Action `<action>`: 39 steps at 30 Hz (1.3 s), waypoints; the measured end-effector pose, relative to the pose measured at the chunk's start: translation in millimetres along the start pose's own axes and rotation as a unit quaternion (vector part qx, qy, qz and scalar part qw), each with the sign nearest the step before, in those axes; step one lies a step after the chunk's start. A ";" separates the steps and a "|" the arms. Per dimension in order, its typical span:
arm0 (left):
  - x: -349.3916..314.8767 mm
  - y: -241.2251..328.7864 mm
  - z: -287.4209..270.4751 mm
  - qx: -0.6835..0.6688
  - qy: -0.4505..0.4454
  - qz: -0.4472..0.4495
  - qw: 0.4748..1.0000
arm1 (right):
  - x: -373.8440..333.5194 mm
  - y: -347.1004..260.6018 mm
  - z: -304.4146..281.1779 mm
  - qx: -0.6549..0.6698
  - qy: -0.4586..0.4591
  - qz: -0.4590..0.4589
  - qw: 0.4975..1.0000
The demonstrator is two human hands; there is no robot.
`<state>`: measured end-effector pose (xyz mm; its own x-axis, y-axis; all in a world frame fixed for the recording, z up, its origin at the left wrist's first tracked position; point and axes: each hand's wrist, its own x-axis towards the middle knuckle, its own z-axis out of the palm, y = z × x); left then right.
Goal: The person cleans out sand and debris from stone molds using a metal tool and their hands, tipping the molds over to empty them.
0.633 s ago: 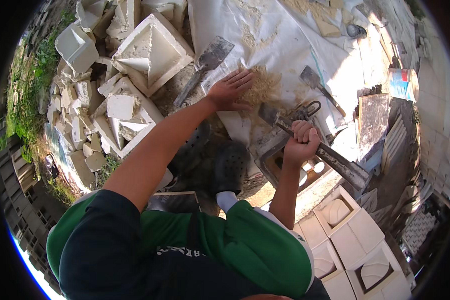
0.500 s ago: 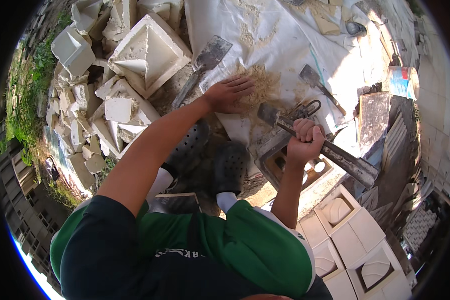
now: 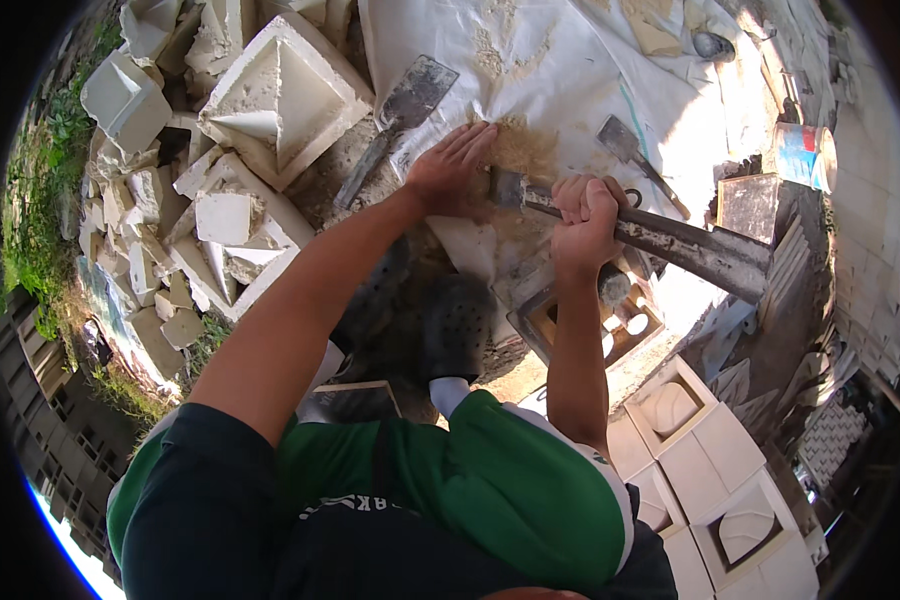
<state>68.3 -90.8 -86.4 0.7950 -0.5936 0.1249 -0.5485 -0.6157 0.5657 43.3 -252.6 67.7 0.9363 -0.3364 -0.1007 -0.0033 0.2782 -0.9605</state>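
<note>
My right hand (image 3: 588,225) is closed in a fist round a long, dark metal tool (image 3: 690,254). Its flat blade points left, and its other end is a wide trough-like piece. The blade lies over the sandy powder (image 3: 523,152) on a white sheet (image 3: 560,90). Left of the blade, my left hand (image 3: 450,168) has its fingers stretched out, holding nothing, at the edge of the powder. Below my right hand stands a dark box-like mould (image 3: 540,315) with whitish rounded pieces inside, partly hidden by my forearm.
A flat-bladed trowel (image 3: 420,92) and a smaller one (image 3: 622,140) lie on the sheet. Broken white blocks (image 3: 225,218) are heaped at left. Pale cast blocks (image 3: 692,468) stand in rows at lower right. A bucket (image 3: 806,158) is at far right.
My right hand has moved up and slightly left, carrying the tool's blade toward my left hand. My left hand has drawn slightly left and up, off the middle of the powder.
</note>
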 end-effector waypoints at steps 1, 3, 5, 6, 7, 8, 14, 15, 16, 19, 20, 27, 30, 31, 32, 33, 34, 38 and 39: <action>-1.7 -4.1 -2.6 -0.012 -0.014 -0.005 1.000 | -3.2 -8.3 0.1 0.037 -0.022 -0.023 0.999; -2.0 -2.7 -6.1 -0.013 0.001 -0.006 1.000 | -9.0 -24.3 4.8 0.094 -0.042 -0.086 0.991; -0.7 -4.2 -13.2 -0.017 0.018 -0.004 1.000 | -7.2 -13.3 14.0 0.062 -0.050 -0.097 0.992; -0.3 -2.7 -16.3 -0.021 0.016 -0.013 1.000 | -6.9 -3.6 17.2 0.023 -0.055 -0.108 0.992; 5.1 6.3 -15.1 -0.034 0.015 -0.012 0.999 | -2.7 18.0 12.1 -0.096 0.000 -0.060 0.994; 4.6 6.1 -13.0 -0.038 0.015 -0.010 0.999 | 5.1 17.7 14.9 -0.099 0.002 -0.061 0.993; -5.2 -4.0 -16.8 -0.001 -0.003 -0.025 1.000 | -2.4 -25.6 21.7 0.069 -0.065 -0.090 0.991; -4.5 -2.4 -16.7 -0.007 -0.004 -0.026 1.000 | -7.2 -23.9 23.3 0.060 -0.047 -0.114 0.991; -3.6 -1.3 -17.2 -0.013 -0.004 -0.028 1.000 | -7.9 -3.2 21.7 0.059 -0.047 -0.115 0.990; 3.0 7.3 -17.2 -0.019 -0.011 -0.022 1.000 | 2.9 35.2 7.2 -0.081 -0.021 -0.065 0.994; 4.7 6.8 -15.7 -0.014 -0.006 -0.027 1.000 | 7.7 26.9 5.5 -0.078 -0.029 -0.065 0.994; 4.1 6.2 -11.3 -0.031 0.009 -0.022 0.999 | -16.8 -2.1 4.7 0.016 -0.043 -0.144 0.989; 4.1 5.1 -15.1 -0.011 0.002 -0.019 1.000 | 3.1 7.7 14.7 -0.095 -0.058 -0.074 0.991; 2.5 3.0 -17.7 0.005 -0.017 -0.026 1.000 | 1.9 -3.0 14.5 -0.068 -0.039 -0.058 0.995; -3.9 -5.8 -24.6 0.018 -0.017 -0.035 0.999 | 0.2 -8.9 23.7 -0.032 -0.023 -0.042 0.998; -3.3 -1.5 -21.5 0.006 -0.021 -0.036 0.999 | -6.6 -16.1 14.1 0.006 -0.025 -0.063 0.998; -1.2 0.8 -19.2 -0.005 -0.026 -0.038 0.999 | -11.5 -13.4 5.8 0.033 -0.050 -0.102 0.993; 4.2 7.0 -19.9 -0.003 -0.012 -0.031 0.999 | -0.4 15.3 9.4 -0.037 -0.047 -0.098 0.993; 4.2 6.6 -19.1 0.000 -0.020 -0.036 0.999 | 3.8 15.5 12.3 -0.078 -0.038 -0.052 0.995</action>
<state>73.0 -87.5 -66.6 0.8216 -0.5679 0.0503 -0.4896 -0.6576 0.5725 51.0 -238.5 55.6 0.9584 -0.2851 0.0163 0.0467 0.1000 -0.9939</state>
